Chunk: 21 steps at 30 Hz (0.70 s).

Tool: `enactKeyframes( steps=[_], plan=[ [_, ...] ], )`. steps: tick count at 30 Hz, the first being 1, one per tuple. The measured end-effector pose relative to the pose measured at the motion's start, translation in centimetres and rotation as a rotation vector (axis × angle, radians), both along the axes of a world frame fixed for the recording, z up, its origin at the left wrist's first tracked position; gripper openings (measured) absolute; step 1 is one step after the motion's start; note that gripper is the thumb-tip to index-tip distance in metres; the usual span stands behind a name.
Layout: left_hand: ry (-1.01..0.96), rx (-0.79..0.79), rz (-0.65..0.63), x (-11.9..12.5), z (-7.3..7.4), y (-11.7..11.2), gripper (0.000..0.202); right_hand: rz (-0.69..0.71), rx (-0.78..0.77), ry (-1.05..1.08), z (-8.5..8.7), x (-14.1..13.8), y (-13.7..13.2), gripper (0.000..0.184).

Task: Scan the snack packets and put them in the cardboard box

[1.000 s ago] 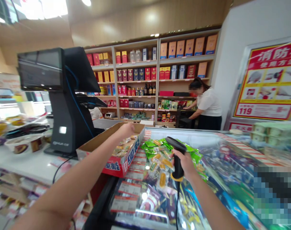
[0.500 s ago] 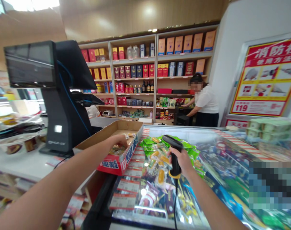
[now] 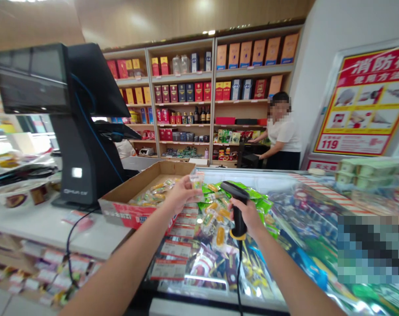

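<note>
My left hand [image 3: 183, 194] pinches a small clear snack packet [image 3: 197, 180] and holds it up just over the right edge of an open cardboard box [image 3: 133, 193] holding several more packets. My right hand [image 3: 248, 215] is wrapped round the handle of a black barcode scanner [image 3: 236, 199], whose head points left toward the lifted packet. A heap of green and yellow snack packets [image 3: 219, 206] lies on the glass freezer lid [image 3: 285, 206] between and below the two hands.
A black checkout terminal [image 3: 71, 127] stands on the white counter [image 3: 44, 224] at the left, its cable trailing down. A person in a white top [image 3: 283, 134] stands at the shelves of boxed goods [image 3: 199, 92] behind. Green packs [image 3: 370, 173] sit at the right.
My left hand dipped into the cardboard box, then came up and right with a small packet toward the scanner. The right hand and scanner barely shifted.
</note>
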<state>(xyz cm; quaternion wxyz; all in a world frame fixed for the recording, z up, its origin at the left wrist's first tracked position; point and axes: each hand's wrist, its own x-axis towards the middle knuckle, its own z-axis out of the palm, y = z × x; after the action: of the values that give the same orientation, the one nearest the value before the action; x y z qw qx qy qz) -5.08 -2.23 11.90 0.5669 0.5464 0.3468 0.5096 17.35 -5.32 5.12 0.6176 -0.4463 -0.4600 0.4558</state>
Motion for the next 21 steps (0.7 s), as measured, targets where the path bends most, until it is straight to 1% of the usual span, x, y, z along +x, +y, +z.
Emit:
enactKeyframes(
  steps=[2,4,5,7,10,12,15,18,21],
  plan=[
    [0.019,0.006,0.055,2.1,-3.1,-0.3,0.06,0.01,0.007,-0.016,-0.2,0.1,0.0,0.027],
    [0.034,0.056,0.142,3.2,-5.6,0.5,0.06,0.044,0.012,-0.047,-0.1,0.0,-0.2,0.028],
    [0.035,0.083,0.176,3.5,-6.6,1.0,0.06,0.077,0.011,-0.068,0.0,-0.1,-0.4,0.028],
    [0.032,0.115,0.209,3.5,-7.8,1.9,0.061,0.165,0.0,-0.119,0.2,-0.3,-0.8,0.028],
    [0.051,0.131,0.219,3.1,-8.6,2.5,0.06,0.273,-0.024,-0.195,0.4,-0.9,-1.4,0.027],
    [0.092,0.16,0.231,3.0,-8.8,2.6,0.057,0.295,-0.03,-0.219,0.5,-1.3,-1.6,0.028],
    [0.217,0.276,0.275,3.0,-9.0,2.3,0.048,0.285,-0.021,-0.211,0.6,-1.7,-1.9,0.028],
    [0.365,0.391,0.34,3.2,-8.9,1.9,0.041,0.259,-0.023,-0.199,0.7,-1.7,-2.1,0.027],
    [0.451,0.412,0.37,3.4,-8.5,1.5,0.043,0.257,-0.036,-0.195,0.5,-1.6,-1.9,0.027]
  ],
)
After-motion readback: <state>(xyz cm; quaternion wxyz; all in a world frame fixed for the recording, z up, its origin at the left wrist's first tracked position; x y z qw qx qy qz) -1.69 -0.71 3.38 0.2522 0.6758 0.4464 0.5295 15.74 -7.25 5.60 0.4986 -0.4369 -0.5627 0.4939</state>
